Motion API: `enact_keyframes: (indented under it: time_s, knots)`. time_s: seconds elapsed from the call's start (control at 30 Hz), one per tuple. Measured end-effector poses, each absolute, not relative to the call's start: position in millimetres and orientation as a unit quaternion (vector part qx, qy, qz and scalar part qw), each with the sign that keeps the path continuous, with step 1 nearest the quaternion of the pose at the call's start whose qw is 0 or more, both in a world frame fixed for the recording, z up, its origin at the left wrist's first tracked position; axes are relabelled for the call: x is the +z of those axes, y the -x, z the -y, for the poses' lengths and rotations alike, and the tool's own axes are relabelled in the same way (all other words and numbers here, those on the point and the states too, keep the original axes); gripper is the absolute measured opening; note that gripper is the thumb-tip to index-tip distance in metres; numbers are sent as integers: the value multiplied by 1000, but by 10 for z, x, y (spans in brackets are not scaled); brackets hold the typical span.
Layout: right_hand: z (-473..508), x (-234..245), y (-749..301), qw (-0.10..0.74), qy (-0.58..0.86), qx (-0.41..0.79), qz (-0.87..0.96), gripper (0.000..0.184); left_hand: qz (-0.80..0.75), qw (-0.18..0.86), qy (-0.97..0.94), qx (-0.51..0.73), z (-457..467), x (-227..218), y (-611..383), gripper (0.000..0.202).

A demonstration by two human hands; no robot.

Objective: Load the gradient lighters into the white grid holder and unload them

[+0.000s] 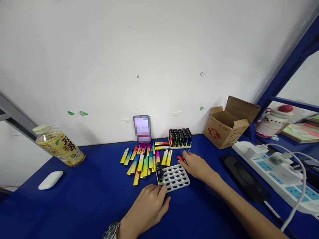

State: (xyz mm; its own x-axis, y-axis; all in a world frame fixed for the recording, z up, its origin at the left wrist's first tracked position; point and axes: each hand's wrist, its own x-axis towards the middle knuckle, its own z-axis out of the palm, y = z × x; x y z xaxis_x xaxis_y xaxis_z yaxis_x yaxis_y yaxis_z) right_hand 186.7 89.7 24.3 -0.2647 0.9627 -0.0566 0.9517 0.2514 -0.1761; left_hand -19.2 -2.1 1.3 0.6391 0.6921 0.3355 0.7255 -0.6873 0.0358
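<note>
A white rack with rows of oval holes lies on the blue table. Several black-topped lighters stand in its left column. My left hand is closed, with thumb and forefinger at the rack's near left corner, gripping it. Beyond the rack's right side, my right hand pinches a small red piece, mostly hidden by the fingers. Loose lighters or lighter sleeves with shiny yellow, blue and pink colouring lie in a pile left of the rack. Behind it stands a filled rack of black-topped lighters.
A phone leans on the wall. An open cardboard box stands back right, near a white power strip with cables and a black device. To the left are a drink bottle and a white case.
</note>
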Motion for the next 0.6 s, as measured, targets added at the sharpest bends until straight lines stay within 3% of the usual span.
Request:
enact_keyframes:
  time_s: [0.43, 0.53, 0.6]
  knots:
    - [-925, 189, -1924, 53, 554, 180, 811, 22, 367, 54, 912, -175, 13, 30, 197, 9]
    - [-934, 162, -1956, 107, 528, 208, 816, 23, 363, 31, 917, -162, 25, 27, 205, 9]
    - [-950, 135, -1957, 199, 518, 265, 789, 21, 366, 12, 917, -158, 29, 17, 215, 9]
